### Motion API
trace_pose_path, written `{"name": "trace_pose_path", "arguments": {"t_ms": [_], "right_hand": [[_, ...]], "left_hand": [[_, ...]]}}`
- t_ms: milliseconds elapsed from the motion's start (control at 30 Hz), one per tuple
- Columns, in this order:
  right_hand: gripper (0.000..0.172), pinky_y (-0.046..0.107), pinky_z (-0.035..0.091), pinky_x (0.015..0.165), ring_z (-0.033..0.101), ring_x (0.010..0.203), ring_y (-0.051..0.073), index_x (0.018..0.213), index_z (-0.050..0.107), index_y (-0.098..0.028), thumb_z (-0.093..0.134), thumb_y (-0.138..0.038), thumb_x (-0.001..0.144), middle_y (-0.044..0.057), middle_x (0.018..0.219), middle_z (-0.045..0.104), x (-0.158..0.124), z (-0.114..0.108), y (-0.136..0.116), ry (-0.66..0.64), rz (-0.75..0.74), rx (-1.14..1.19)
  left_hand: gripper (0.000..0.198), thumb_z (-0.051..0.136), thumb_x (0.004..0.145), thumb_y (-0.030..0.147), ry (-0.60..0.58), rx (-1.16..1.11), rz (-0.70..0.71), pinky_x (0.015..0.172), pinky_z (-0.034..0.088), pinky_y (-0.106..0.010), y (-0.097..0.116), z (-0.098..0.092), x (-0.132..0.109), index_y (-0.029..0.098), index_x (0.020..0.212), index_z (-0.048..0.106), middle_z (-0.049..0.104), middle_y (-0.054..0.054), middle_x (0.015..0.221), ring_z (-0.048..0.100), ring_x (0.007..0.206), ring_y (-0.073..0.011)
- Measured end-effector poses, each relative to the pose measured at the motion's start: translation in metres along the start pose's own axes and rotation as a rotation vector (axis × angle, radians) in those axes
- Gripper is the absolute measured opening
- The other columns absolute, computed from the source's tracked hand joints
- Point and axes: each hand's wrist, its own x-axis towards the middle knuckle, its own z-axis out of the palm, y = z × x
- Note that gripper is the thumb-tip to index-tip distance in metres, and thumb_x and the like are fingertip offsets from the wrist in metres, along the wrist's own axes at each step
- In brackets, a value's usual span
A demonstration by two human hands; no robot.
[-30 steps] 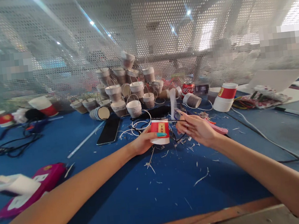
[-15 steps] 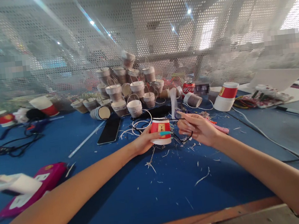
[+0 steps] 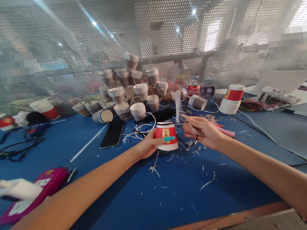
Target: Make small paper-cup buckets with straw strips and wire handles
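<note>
Wrapped around a red and white paper cup (image 3: 167,132), my left hand (image 3: 147,145) steadies it upside down just above the table, its long teal thumbnail across the yellow label. A black cord (image 3: 187,146) runs from the cup's upper end to my right hand (image 3: 204,131). The right fingers are pinched together on the cord, and a loop of it hangs below them. Behind the hands stands a bundle of clear whitish strips (image 3: 178,107). How the cord meets the far side of the cup is hidden.
Several small pails (image 3: 138,111) are piled behind the cup, beside a phone (image 3: 112,134). A cola can (image 3: 193,90) and stacked paper cups (image 3: 232,100) stand to the right. A magenta power strip (image 3: 52,178) lies left. White scraps (image 3: 208,183) litter the blue table.
The cup has shifted very slightly right and turned a little, showing more of its yellow label. My right hand keeps its pinch on the cord, nearly still.
</note>
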Motion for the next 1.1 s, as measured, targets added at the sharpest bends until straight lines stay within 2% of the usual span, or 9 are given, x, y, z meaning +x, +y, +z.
{"name": "trace_pose_path", "arguments": {"t_ms": [333, 700, 900, 1100], "right_hand": [[0.047, 0.023, 0.032, 0.045, 0.026, 0.044, 0.006, 0.052, 0.043, -0.019, 0.068, -0.052, 0.073, -0.005, 0.05, 0.037, 0.002, -0.002, 0.002, 0.001, 0.0, -0.044], [0.048, 0.023, 0.029, 0.042, 0.029, 0.043, 0.006, 0.053, 0.044, -0.019, 0.068, -0.056, 0.071, -0.006, 0.049, 0.039, 0.005, -0.004, 0.008, 0.008, -0.001, -0.076], [0.048, 0.023, 0.022, 0.041, 0.03, 0.043, 0.006, 0.052, 0.044, -0.018, 0.069, -0.055, 0.071, -0.006, 0.048, 0.04, 0.006, -0.002, 0.012, 0.043, 0.037, -0.06], [0.047, 0.023, 0.022, 0.043, 0.028, 0.044, 0.006, 0.053, 0.045, -0.018, 0.071, -0.054, 0.068, -0.006, 0.047, 0.041, 0.007, 0.0, 0.016, 0.047, 0.002, -0.045]], "left_hand": [[0.055, 0.085, 0.051, 0.021, -0.077, 0.007, -0.034, 0.08, 0.051, -0.03, 0.003, 0.002, -0.002, 0.012, 0.102, 0.065, 0.072, -0.008, 0.09, 0.067, 0.081, -0.0182], [0.053, 0.081, 0.057, 0.02, -0.192, -0.059, -0.066, 0.079, 0.05, -0.031, -0.002, -0.002, -0.003, 0.011, 0.105, 0.063, 0.071, -0.011, 0.093, 0.067, 0.083, -0.0198], [0.052, 0.083, 0.054, 0.022, -0.183, -0.06, -0.08, 0.075, 0.051, -0.029, -0.002, -0.001, -0.004, 0.012, 0.102, 0.065, 0.071, -0.01, 0.09, 0.068, 0.079, -0.019], [0.055, 0.083, 0.054, 0.021, -0.216, -0.081, -0.094, 0.079, 0.052, -0.031, -0.001, 0.005, -0.006, 0.011, 0.105, 0.063, 0.071, -0.011, 0.093, 0.068, 0.082, -0.0204]]}}
